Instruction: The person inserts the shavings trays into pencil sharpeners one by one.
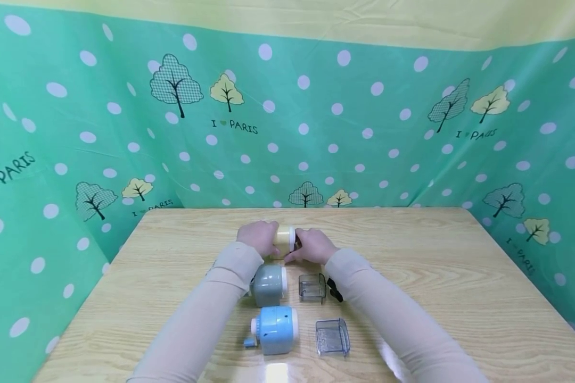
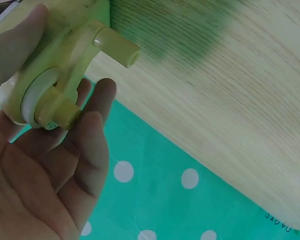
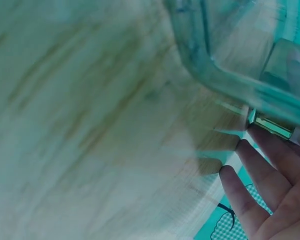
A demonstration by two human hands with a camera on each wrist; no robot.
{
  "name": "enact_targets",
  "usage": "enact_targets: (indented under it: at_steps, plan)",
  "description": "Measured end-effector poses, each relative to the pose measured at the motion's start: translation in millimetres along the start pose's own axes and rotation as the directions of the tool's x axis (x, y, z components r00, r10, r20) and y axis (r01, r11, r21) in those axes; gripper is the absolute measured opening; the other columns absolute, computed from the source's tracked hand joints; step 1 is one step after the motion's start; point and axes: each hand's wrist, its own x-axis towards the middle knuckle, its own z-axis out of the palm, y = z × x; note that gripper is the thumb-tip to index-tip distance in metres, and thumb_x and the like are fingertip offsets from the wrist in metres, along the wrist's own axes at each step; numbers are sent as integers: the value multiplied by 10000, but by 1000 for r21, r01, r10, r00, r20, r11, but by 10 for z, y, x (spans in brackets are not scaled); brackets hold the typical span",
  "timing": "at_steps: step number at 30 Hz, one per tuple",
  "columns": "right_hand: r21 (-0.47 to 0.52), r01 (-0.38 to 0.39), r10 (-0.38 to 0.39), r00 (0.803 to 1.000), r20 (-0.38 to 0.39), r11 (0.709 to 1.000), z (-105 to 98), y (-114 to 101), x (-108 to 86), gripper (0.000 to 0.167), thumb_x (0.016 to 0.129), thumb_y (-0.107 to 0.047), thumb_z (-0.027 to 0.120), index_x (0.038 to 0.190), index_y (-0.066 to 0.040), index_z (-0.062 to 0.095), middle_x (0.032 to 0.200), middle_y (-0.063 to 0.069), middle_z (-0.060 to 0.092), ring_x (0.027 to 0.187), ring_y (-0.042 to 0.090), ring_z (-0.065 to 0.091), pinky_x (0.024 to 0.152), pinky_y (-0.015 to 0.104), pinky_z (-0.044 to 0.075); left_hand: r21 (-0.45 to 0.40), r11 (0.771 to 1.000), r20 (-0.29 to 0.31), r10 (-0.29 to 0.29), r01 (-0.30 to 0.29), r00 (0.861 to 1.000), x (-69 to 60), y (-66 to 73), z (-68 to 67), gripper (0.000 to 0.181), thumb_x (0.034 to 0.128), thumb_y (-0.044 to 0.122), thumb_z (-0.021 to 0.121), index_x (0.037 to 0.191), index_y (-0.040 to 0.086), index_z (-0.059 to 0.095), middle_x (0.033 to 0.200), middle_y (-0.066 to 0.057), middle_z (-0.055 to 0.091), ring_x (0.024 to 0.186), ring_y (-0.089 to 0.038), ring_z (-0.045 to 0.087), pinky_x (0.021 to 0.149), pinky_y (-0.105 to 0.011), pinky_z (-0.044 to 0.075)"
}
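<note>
A yellow hand-crank pencil sharpener [image 1: 282, 240] lies between both hands at the far part of the table. My left hand [image 1: 259, 237] grips its body; the left wrist view shows the crank handle [image 2: 119, 47] pointing out beside the fingers. My right hand [image 1: 313, 246] holds the other end by the white front, fingertips at a clear yellowish part [image 3: 273, 125], probably its shavings drawer. Its thumb is hidden in the right wrist view. Nearer stand a grey-green sharpener [image 1: 269, 286], partly behind the left sleeve, and a blue sharpener [image 1: 276, 330] with its crank to the left.
Two clear shavings drawers lie right of the sharpeners, a grey one [image 1: 311, 288] and a bluish one [image 1: 333, 337]. A small black object [image 1: 335, 290] shows beside the right sleeve. Polka-dot cloth [image 1: 302, 127] hangs behind the wooden table [image 1: 412, 239] and along both sides.
</note>
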Motion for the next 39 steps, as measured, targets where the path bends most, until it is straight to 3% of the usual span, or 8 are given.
enact_targets:
  at_steps: [6,9,16,19,26,32,39]
  plan:
    - [34,-7,6,1000,19,999,-21,-6,-3,569,703,-461,847,1116,-140,622,1002,55,687,915,196,629,898,369,529,42,999,14,-12,11,1000,-3,-5,-22,784,761,451,825,1408,157,493,905,-24,682,727,-152,586,632,-332,498]
    - [45,-1,0,1000,24,999,-16,18,5,591,704,-465,844,1151,-147,625,1081,60,694,994,214,639,950,380,515,38,999,22,-14,13,1000,-5,-8,-35,828,761,498,807,1432,150,469,852,-10,658,692,-149,577,596,-311,479]
    - [76,21,-23,999,26,997,-14,32,-42,587,734,-447,830,1178,-122,623,1074,48,702,920,180,627,885,369,527,46,999,-7,2,-2,1000,-91,-31,-111,550,770,574,767,1031,112,622,774,10,599,658,-155,560,569,-299,464]
    - [96,19,-22,999,29,995,-18,42,-57,596,738,-447,827,1185,-107,629,1067,51,705,925,190,634,896,380,529,73,997,-37,18,-16,999,-105,-49,-98,593,774,622,740,1041,100,653,843,-3,607,706,-163,546,581,-306,468]
    - [144,-21,14,999,48,989,-48,56,-120,656,762,-414,830,1247,-23,624,1228,150,675,1140,304,637,1004,439,503,107,992,-94,75,-65,993,-178,-71,-111,672,816,693,644,1118,94,681,1008,-38,651,841,-197,555,632,-344,517]
    - [204,-36,21,997,73,978,-69,67,-216,660,792,-403,809,1270,2,602,1263,163,659,1171,308,630,1028,440,489,96,988,-149,131,-117,980,-249,-64,-140,689,839,694,610,1194,107,673,1155,-67,669,985,-236,588,750,-408,562]
    - [268,-35,8,995,101,963,-64,85,-350,679,806,-407,798,1293,15,583,1258,158,667,1181,313,628,1020,443,495,83,980,-236,198,-184,951,-327,-27,-136,590,887,644,592,1105,106,697,1222,-94,638,1081,-252,589,844,-420,566]
